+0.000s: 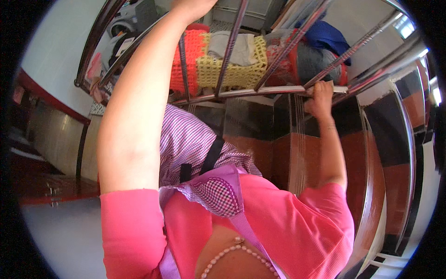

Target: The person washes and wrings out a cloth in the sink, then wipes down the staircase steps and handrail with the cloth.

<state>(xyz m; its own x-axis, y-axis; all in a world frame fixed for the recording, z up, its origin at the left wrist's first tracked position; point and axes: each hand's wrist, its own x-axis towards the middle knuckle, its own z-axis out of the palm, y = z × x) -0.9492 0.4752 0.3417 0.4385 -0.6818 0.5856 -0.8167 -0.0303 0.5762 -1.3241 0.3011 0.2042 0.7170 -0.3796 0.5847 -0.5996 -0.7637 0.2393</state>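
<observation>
My left hand (195, 7) is at the top edge of the view, its fingers cut off or hidden, by the upper part of a metal stair railing (231, 45). What it holds cannot be seen. Farther right, my right hand (321, 98) has its fingers curled over the pale bottom rail (278, 90) of the railing, near the foot of a slanting bar. A small pale piece shows at its fingertips; whether it is a cloth or part of the rail is unclear. Both arms reach forward from my pink top, over which hangs a purple checked apron (188, 136).
Behind the bars lie an orange and yellow crocheted cover (231, 75), a grey cloth (233, 47) and a dark blue cloth (325, 36). A front-loading washing machine (122, 22) stands at upper left. Brown and black tiled surfaces (348, 153) with metal edging run below and to the right.
</observation>
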